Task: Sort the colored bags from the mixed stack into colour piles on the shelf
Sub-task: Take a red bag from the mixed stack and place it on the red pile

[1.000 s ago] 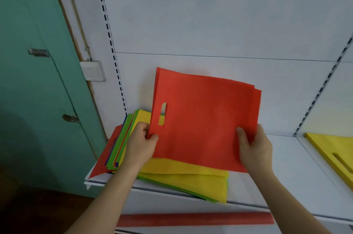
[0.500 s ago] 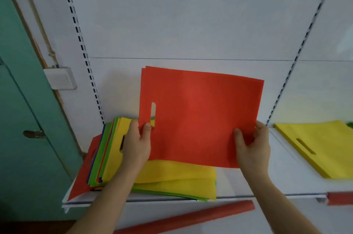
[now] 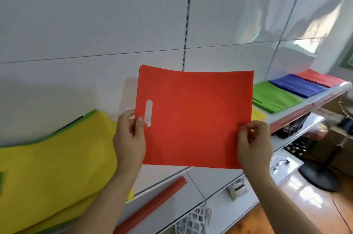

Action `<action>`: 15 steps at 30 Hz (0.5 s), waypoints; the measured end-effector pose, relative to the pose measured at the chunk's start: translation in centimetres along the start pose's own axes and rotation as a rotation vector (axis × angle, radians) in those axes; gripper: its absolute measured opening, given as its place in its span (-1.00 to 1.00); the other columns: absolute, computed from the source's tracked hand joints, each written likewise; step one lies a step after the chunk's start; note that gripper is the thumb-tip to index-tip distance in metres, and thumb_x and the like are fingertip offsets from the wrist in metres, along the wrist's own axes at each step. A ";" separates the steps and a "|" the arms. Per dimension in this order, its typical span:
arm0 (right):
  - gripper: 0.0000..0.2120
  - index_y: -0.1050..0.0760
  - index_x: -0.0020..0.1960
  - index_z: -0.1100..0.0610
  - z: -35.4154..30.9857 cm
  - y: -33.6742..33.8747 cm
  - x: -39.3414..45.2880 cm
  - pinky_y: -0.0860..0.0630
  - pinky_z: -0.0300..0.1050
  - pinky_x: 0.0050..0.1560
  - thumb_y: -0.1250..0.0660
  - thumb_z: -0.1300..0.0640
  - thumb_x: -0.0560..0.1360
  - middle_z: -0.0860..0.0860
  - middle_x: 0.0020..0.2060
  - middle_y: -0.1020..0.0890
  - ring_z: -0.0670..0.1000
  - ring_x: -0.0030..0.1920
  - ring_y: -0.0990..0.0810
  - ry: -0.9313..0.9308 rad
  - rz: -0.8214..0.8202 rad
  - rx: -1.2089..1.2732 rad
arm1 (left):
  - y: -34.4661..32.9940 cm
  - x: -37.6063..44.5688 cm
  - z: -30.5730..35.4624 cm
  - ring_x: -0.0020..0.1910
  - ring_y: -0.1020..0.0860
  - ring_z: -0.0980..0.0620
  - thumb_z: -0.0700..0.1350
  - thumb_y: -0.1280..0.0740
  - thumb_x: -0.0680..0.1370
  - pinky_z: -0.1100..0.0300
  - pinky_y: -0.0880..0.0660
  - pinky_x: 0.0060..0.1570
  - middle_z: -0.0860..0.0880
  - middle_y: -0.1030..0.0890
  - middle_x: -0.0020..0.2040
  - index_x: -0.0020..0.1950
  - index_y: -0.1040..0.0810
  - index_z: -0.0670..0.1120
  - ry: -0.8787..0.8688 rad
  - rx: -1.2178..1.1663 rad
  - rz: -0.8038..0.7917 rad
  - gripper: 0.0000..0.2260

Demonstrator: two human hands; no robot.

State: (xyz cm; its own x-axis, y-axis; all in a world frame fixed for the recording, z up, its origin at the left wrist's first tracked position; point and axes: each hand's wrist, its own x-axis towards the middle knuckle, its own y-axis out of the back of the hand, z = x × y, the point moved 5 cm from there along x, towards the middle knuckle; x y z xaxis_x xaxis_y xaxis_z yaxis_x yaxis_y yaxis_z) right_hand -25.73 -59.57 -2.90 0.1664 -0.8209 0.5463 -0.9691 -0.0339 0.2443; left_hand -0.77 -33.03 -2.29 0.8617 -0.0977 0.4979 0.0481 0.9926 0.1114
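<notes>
I hold a red bag [image 3: 194,117] upright in the air in front of the white shelf back, its handle slot on the left. My left hand [image 3: 129,138] pinches its left edge beside the slot. My right hand [image 3: 255,144] pinches its lower right corner. The mixed stack [image 3: 53,159], yellow on top with green edges showing, lies on the shelf [image 3: 305,109] at the lower left. Farther right on the shelf lie a green pile [image 3: 275,98], a blue pile [image 3: 296,85] and a red pile [image 3: 321,78]. A yellow pile [image 3: 257,115] peeks out behind the held bag.
Red price strips [image 3: 150,205] run along the shelf's front edge. Lower shelves at right hold dark packaged goods [image 3: 292,127] and a white mesh item [image 3: 194,218]. A black stand base [image 3: 319,176] sits on the wooden floor at the right.
My view has swung to the right, away from the green door. The red bag has travelled right off the mixed stack with both hands still on it, and the sorted piles have come into view.
</notes>
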 end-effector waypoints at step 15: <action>-0.55 -0.55 0.36 0.03 17.1 25.0 14.3 -0.44 -0.15 0.06 -0.24 0.18 0.50 -0.11 0.21 -0.58 -0.09 0.08 -0.56 0.119 0.049 -0.348 | -32.5 -12.7 12.7 0.14 -0.62 0.04 -0.24 -0.26 0.68 0.38 -0.37 0.25 0.06 -0.68 0.15 0.24 -0.65 -0.05 -0.109 -0.005 -0.341 -0.77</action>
State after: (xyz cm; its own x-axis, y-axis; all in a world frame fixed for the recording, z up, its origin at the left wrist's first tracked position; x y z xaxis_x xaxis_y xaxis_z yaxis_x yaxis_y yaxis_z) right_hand -50.68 -81.89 -2.70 0.1613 -0.7443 0.6480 -0.8598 0.2163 0.4625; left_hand -19.69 -64.99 -1.30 0.7369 -0.4302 0.5215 0.3267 0.9020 0.2824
